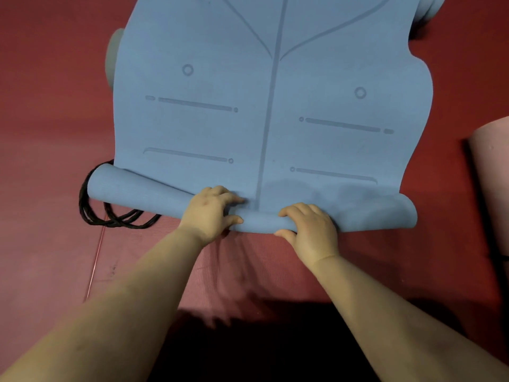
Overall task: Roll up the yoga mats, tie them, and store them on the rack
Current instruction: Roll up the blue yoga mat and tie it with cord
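Head view: my two bare forearms reach forward over the red floor [55, 78]. My left hand [210, 213] curls round the near, rolled edge of the blue mat [220, 128], fingers over the top and thumb along the front. My right hand [309, 230] does the same just beside it, so each grip is closed on the roll [259, 220], near its middle. The roll is uneven, thicker toward its left end. Black cords [110, 216] lie looped on the floor at that left end, partly under the roll. Beyond my hands the mat lies spread flat away from me, printed with lines and small circles, its side edges wavy. A pink mat [493, 172] sits at the right edge, well apart.
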Demonstrator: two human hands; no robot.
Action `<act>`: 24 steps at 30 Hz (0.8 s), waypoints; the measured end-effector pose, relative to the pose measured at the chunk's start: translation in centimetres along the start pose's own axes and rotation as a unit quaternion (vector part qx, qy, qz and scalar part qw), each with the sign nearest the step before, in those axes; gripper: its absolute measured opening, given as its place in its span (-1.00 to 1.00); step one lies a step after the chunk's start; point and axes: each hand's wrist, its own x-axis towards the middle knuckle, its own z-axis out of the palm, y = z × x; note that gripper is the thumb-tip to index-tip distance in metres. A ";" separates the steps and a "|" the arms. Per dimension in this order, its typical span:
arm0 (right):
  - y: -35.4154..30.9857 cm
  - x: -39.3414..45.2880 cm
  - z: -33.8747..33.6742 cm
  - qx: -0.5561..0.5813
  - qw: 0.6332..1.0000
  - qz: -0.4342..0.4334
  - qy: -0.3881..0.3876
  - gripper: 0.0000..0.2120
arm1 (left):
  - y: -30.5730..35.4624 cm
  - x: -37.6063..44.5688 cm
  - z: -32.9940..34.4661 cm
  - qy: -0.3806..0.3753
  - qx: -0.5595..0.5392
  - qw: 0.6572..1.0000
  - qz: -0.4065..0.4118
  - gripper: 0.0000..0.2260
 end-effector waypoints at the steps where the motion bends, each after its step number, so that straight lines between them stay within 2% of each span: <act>1: 0.1 0.5 -0.4 0.013 1.000 0.012 -0.020 -0.68 | 0.1 -0.6 0.4 0.039 0.020 0.999 0.019 -0.70; 4: 0.5 2.6 -1.7 0.058 0.992 0.053 -0.103 -0.68 | 0.1 -2.4 1.6 0.056 0.047 0.996 0.049 -0.58; 7: 0.6 3.8 -2.1 0.081 0.982 0.071 -0.158 -0.68 | -0.3 -1.6 1.6 0.062 0.070 0.994 0.063 -0.65; 9: 0.4 3.1 -1.7 0.048 0.990 0.049 -0.124 -0.67 | -0.2 -0.7 0.8 0.027 0.078 0.995 0.056 -0.65; 13: 0.3 0.5 0.3 -0.011 0.999 -0.004 0.040 -0.76 | 0.1 1.0 -0.4 -0.030 0.055 0.998 0.013 -0.61; 15: 0.1 0.2 0.8 -0.026 0.995 -0.018 0.093 -0.79 | 0.0 2.1 -1.0 -0.081 0.031 0.996 -0.015 -0.62; 20: 0.1 0.6 0.9 -0.034 0.997 -0.031 0.060 -0.60 | -0.3 4.5 -1.9 -0.173 0.012 0.984 -0.031 -0.66; 22: 0.1 2.0 0.4 -0.016 0.999 -0.019 0.043 -0.62 | -0.2 4.6 -1.8 -0.150 0.024 0.988 -0.035 -0.66; 24: 0.2 3.5 -0.4 0.014 1.000 0.004 0.005 -0.66 | -0.1 3.6 -1.4 -0.025 0.042 0.999 0.009 -0.67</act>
